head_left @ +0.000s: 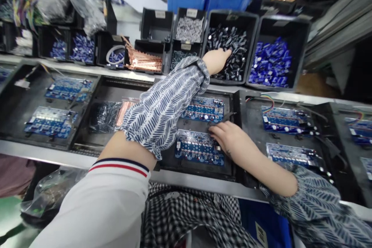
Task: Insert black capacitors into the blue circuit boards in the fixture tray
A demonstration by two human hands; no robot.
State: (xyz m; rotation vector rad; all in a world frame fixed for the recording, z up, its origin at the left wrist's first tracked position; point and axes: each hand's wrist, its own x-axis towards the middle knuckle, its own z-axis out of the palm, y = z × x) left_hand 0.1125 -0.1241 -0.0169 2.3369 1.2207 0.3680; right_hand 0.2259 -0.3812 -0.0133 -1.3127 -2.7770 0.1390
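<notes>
Left hand (216, 60) is stretched way out toward 12 o'clock, palm down with the fingers loosely spread, reaching into the black plastic bin of small dark cylindrical capacitors (229, 46). Can't tell if it's actually got any pinched, the fingertips are buried in the pile. Right hand (229, 139) sits close in at about 4 o'clock from the left one, fingers curled and resting on the near blue rectangular circuit board (199, 147), not obviously gripping anything.

That board lies flat in a black shallow tray (235, 170) dead centre on the bench, with a second blue circuit board (203, 109) just above it in the same tray. Both are covered in rows of tiny silver and white parts, a bit blurry though.

Bins along the back: at 3 o'clock of the capacitor bin there's a black bin of bright blue cylindrical parts (271, 64), at 9 o'clock a small black bin of silvery metal bits (189, 29), and further at 9 o'clock a black bin with copper-coloured strips (144, 61). The tray at 9 o'clock of the centre one holds a clear bag of dark parts (104, 115). Trays further out at 9 and 3 o'clock carry more blue boards.
</notes>
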